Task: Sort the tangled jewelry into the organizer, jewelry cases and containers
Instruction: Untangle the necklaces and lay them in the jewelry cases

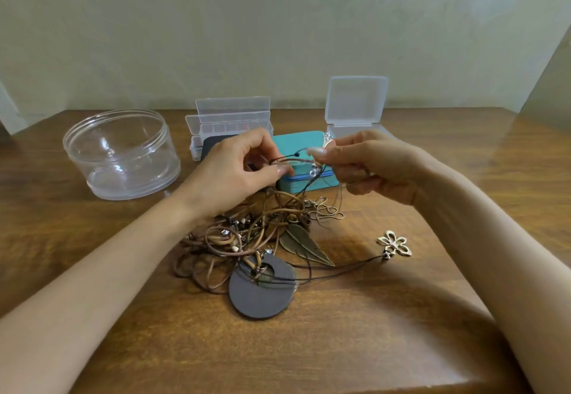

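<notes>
A tangle of brown cord necklaces lies mid-table, with a dark round disc pendant, a bronze leaf pendant and a pale metal flower pendant. My left hand pinches a thin dark cord lifted from the pile. My right hand pinches the same cord's other end, with small clear beads hanging between the hands. Behind them sit a teal jewelry case, a clear compartment organizer with its lid up, and a small clear box with its lid open.
A large round clear container stands open at the back left. The wooden table ends at a pale wall behind and at a front edge near me. A black item lies in front of the organizer.
</notes>
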`<state>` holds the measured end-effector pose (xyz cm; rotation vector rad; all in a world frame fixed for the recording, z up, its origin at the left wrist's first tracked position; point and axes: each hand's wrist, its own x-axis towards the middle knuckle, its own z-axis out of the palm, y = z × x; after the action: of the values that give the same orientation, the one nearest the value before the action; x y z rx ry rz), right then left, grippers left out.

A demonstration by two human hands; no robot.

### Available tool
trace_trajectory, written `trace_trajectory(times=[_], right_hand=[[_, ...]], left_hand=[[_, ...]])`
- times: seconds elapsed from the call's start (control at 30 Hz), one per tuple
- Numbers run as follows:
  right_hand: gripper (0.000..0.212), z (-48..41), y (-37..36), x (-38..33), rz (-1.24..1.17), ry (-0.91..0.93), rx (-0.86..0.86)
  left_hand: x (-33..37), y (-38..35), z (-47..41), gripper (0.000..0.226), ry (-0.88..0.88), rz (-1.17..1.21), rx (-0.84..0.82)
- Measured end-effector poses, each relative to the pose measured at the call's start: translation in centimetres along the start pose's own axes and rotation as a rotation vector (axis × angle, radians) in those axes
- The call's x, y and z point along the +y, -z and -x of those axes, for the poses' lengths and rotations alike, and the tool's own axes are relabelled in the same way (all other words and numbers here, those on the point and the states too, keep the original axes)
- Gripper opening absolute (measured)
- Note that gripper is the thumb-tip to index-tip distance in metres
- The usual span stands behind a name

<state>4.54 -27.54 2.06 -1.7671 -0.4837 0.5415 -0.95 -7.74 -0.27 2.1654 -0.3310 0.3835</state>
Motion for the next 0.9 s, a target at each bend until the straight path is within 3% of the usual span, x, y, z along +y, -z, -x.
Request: trace_trajectory(times=[0.1, 0.2, 0.27, 0.4, 0.5, 0.7, 0.9], right_hand=[[0.022, 0.1, 0.1, 0.0, -0.043, 0.091, 0.058], [0.023, 0.0, -0.3, 0.0, -0.062, 0.175, 0.089], [0.023, 0.0, -0.5, -0.1, -0.075, 0.211, 0.116], [0.022, 0.2, -0.5, -0.4, -0.114, 0.298, 0.180], [0.020, 0.3, -0.7, -0.4, -0.076, 0.339, 0.189], [0.019, 0.5, -2.0, -0.3, 0.053, 0.403, 0.174], [0.017, 0.4, -2.0, -0.2, 0.075, 0.415, 0.180]], left_hand=[[1.0, 0.4, 0.3, 0.010, 0.060, 0.273, -0.188], [1.3, 0.5, 0.4, 0.031, 0.100, 0.274, -0.263], [1.2, 0.3, 0.3, 0.042, 0.117, 0.142, -0.212], [0.7, 0.0, 0.1, 0.025, 0.049, 0.066, -0.099], [0.4, 0.0, 0.1, 0.034, 0.012, -0.001, -0.029], [1.6, -0.9, 0.4, 0.035, 0.061, 0.448, -0.036], [0.9, -1.0, 0.3, 0.021, 0.093, 0.477, -0.032]])
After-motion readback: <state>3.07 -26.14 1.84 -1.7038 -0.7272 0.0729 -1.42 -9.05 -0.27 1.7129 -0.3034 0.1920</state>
